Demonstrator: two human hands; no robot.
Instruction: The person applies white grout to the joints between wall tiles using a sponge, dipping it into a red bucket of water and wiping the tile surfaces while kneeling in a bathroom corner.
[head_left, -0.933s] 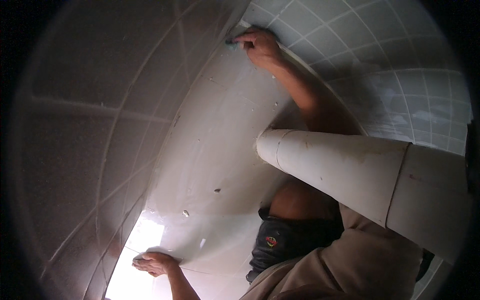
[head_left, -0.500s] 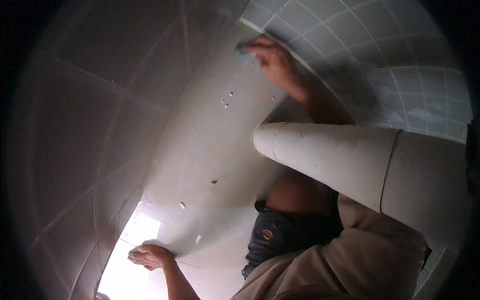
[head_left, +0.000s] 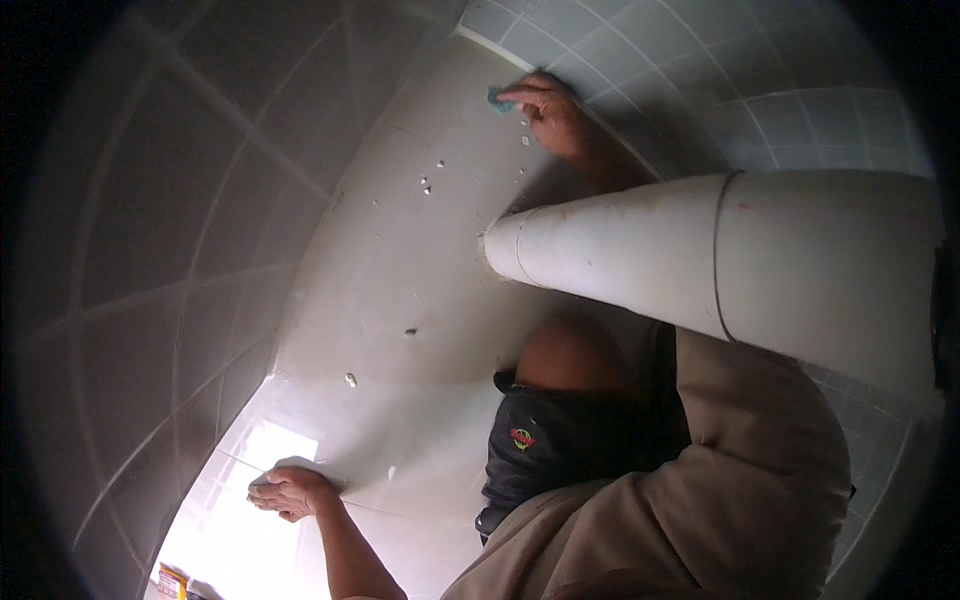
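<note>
My right hand (head_left: 552, 112) reaches past the far side of a white pipe (head_left: 610, 235) to the floor by the tiled wall. Its fingers are closed on a small teal scouring pad (head_left: 498, 100), which touches the pale floor tile (head_left: 370, 280). Small white crumbs (head_left: 525, 139) lie beside that hand. At the lower left my left hand (head_left: 295, 492) rests on the floor, fingers stretched out, close to a bright patch of light. Nothing shows in its grasp, though the underside of the palm is hidden.
The thick pipe comes out of the floor and crosses the right side, hiding part of my right forearm. Several bits of debris (head_left: 411, 332) are scattered about. Grey tiled walls (head_left: 150, 250) rise on both sides. My bent knee (head_left: 572, 358) is under the pipe. An orange-yellow package (head_left: 172, 582) stands at the lower left.
The view has shifted, and the pipe and floor appear a little further left and higher. My right hand has moved slightly toward the wall with the pad. The package has come into view.
</note>
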